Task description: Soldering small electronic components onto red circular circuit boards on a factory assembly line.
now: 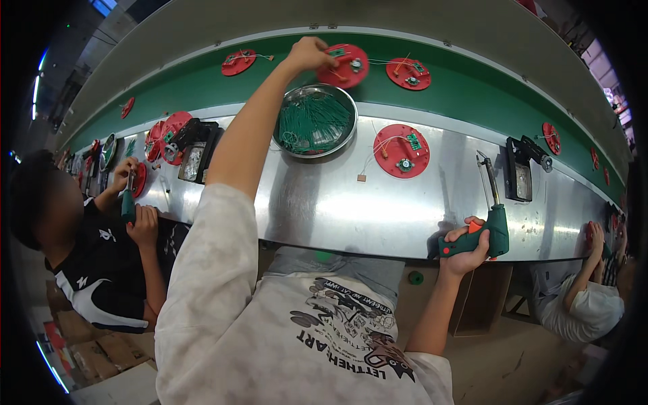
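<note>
At a brushed-steel workbench, a person's left hand reaches toward the long green strip on the far side, fingers closed on the edge of a round red plastic disc bearing a green circuit board (blur leaves it unclear whether the disc is being picked up or set down). The right hand is wrapped around a green pistol-shaped soldering gun with an orange trigger, its tip raised and touching no disc. A second round red disc lies on the steel near a round metal bowl of thin green wires; its board and silver component are in place, its pale wires trail loose, and a small tan piece sits at their end. It appears part-finished, though its joints are too small to judge. Neighbouring red discs on the strip also carry parts and wires, so assembly seems begun there, its completion unconfirmed. The well-filled bowl suggests plenty remains.
</note>
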The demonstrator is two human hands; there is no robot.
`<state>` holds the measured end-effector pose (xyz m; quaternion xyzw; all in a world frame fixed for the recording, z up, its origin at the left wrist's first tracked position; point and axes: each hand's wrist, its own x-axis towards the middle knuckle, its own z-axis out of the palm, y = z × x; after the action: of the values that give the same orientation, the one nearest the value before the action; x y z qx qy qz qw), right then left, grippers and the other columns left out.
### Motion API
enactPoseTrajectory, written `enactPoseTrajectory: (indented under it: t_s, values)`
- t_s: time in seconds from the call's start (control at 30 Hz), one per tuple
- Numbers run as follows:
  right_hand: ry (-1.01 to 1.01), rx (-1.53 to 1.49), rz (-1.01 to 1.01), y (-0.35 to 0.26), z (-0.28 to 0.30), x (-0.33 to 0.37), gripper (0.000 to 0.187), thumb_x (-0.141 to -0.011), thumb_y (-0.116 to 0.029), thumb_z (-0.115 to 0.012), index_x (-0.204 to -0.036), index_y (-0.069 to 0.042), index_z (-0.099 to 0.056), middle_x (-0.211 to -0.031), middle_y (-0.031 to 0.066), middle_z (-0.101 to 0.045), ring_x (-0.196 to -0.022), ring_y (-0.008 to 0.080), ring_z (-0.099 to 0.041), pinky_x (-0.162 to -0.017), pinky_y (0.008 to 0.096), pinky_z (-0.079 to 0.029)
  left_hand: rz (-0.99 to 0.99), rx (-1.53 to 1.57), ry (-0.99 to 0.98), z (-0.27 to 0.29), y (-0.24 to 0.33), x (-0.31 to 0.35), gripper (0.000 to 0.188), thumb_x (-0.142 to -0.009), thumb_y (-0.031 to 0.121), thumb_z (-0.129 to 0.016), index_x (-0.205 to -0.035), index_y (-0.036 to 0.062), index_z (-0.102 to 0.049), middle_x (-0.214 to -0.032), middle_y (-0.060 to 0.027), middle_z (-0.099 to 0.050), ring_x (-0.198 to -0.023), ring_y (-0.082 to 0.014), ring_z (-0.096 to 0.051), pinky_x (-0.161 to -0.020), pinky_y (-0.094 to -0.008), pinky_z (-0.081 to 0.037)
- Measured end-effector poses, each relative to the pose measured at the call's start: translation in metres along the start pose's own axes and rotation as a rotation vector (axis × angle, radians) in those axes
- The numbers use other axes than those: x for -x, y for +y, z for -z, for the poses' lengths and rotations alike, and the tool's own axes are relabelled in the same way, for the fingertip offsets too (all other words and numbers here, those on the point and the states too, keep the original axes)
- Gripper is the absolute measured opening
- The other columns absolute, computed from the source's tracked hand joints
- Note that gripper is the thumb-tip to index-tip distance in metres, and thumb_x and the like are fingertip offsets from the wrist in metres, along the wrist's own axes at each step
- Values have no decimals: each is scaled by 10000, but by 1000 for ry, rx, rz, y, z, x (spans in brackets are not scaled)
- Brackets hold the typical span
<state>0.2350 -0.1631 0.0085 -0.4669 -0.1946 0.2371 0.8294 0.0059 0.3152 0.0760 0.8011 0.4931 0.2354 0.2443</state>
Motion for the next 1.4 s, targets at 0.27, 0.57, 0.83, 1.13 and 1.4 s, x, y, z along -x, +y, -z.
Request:
enactPoseTrajectory:
  t_s: [0.27, 0.57, 0.83, 1.13, 1.4]
  values:
    - [46, 54, 4, -2, -5, 1, 417, -1050, -394, -393, -1057, -13, -561, -802, 107, -599, -492, 167, -513, -494, 314, -457, -405, -16, -68, 13, 85, 79, 373, -845, 214, -762, -1164, 27, -708, -997, -131, -738, -935, -235, -704, -890, -373, -558]
    - [129, 24, 21, 2, -9, 4, 425, -1047, -407, -384, -1060, -20, -559, -658, 82, -554, -494, 175, -493, -496, 323, -444, -803, -410, -324, -69, 109, 119, 645, -725, 165, -810, -1341, 120, -622, -1285, -182, -650, -1200, -361, -616, -1037, -444, -495]
    - [28, -5, 4, 3, 1, 4, 431, -1054, -405, -368, -1070, -15, -551, -827, 101, -587, -507, 160, -508, -494, 321, -455, -605, 209, -155, -45, 92, 62, 296, -916, 122, -732, -1201, 51, -693, -1005, -164, -751, -827, -215, -740, -715, -345, -605]
    - [35, -2, 12, 2, 0, 3, 439, -1059, -409, -357, -1065, -18, -558, -823, 100, -588, -513, 158, -513, -494, 315, -457, -423, 736, -103, 40, 154, 133, 314, -935, 68, -687, -1236, -17, -664, -1022, -110, -753, -900, -147, -710, -761, -290, -582]
    - [-21, 1, 23, -3, -3, 3, 438, -1060, -404, -360, -1066, -12, -555, -775, 87, -582, -519, 148, -509, -494, 304, -448, -381, 88, -445, -20, 103, 236, 366, -906, 84, -689, -1265, 19, -677, -1057, -162, -744, -852, -310, -716, -834, -393, -576]
